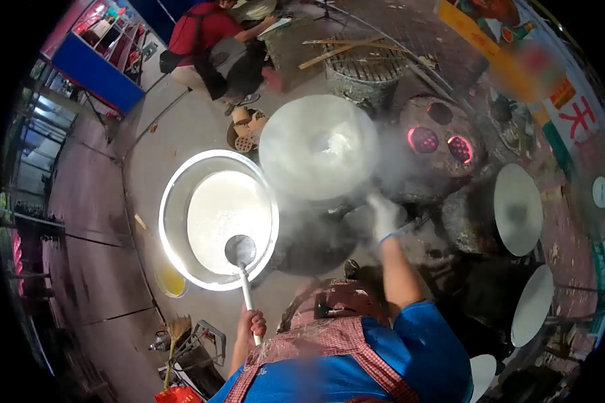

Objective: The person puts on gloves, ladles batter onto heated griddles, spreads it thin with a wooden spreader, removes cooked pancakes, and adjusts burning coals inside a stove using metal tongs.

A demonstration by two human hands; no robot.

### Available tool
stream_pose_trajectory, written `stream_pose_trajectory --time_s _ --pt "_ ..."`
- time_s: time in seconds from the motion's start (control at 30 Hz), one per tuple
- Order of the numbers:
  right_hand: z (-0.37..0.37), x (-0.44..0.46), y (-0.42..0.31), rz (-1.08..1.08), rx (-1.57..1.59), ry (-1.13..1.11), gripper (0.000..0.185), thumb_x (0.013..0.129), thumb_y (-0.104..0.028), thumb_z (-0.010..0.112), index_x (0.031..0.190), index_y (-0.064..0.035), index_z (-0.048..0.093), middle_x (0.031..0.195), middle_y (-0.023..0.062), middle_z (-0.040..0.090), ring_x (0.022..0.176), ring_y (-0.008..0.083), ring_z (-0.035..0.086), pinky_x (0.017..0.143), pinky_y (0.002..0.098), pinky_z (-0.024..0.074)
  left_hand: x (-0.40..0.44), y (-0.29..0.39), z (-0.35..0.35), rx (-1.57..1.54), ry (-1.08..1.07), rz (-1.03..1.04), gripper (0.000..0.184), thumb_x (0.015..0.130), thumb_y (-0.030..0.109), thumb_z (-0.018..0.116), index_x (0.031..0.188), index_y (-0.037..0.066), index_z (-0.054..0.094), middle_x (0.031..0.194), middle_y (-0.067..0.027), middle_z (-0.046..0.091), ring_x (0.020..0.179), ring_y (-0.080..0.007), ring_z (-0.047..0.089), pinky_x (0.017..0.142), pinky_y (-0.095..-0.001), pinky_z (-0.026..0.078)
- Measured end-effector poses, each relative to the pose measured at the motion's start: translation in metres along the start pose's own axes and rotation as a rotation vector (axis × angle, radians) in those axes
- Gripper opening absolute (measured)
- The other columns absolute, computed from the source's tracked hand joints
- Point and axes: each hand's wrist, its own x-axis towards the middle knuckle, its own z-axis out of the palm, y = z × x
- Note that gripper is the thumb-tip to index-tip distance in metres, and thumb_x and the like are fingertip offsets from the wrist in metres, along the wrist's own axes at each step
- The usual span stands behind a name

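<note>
My left hand (252, 324) is closed around the white handle of a ladle (240, 250). The ladle's round metal bowl hangs over a large shiny metal basin (171, 255), which contains pale liquid (222, 208). My right hand (383, 216) wears a whitish glove and is reached forward, close to the near right side of a wide steaming pot (289, 144). Steam and blur hide its fingers, so whether it grips anything does not show. Pale, cloudy contents with a white foamy patch fill the pot.
A round stove (474, 124) with glowing red coal holes stands right of the pot. Several pale-topped drums (517, 209) line the right side. A grate-topped bucket (363, 64) stands behind. Another person (205, 40) crouches at the back. A broom (177, 329) is lower left.
</note>
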Motion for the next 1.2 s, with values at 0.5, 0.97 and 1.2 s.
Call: stream_pose_trajectory --time_s 0.5,0.97,1.2 --pt "0.003 0.070 -0.041 -0.523 -1.512 -0.173 0.031 0.083 -0.043 0.050 0.096 -0.0188 0.065 0.083 0.0183 0.062 0.080 0.0384 0.059 0.073 0.0464 0.0459 0.048 0.027 0.013 -0.067 0.051 -0.167 0.032 0.088 0.029 0.047 0.061 0.013 0.038 0.046 0.0024 0.033 0.032 -0.0065 0.029 0.027 -0.0189 0.027" --pt "-0.060 0.004 -0.045 -0.370 -1.690 0.046 0.035 0.084 -0.044 0.052 0.117 -0.0320 0.055 0.077 0.0173 0.061 0.066 0.0351 0.060 0.057 0.0452 0.0484 0.153 0.050 0.236 0.218 -0.214 0.166 0.016 0.084 0.007 0.046 0.092 0.016 0.036 0.058 0.0019 0.034 0.040 -0.0069 0.032 0.033 -0.0196 0.030" --pt "-0.019 -0.075 0.015 -0.572 -1.488 -0.054 0.028 0.080 -0.041 0.059 0.105 -0.0295 0.063 0.078 0.0177 0.061 0.066 0.0350 0.060 0.058 0.0455 0.0483 0.181 0.021 0.235 0.030 -0.258 -0.111 0.024 0.086 0.022 0.052 0.071 0.013 0.036 0.054 0.0015 0.034 0.039 -0.0074 0.031 0.031 -0.0202 0.027"
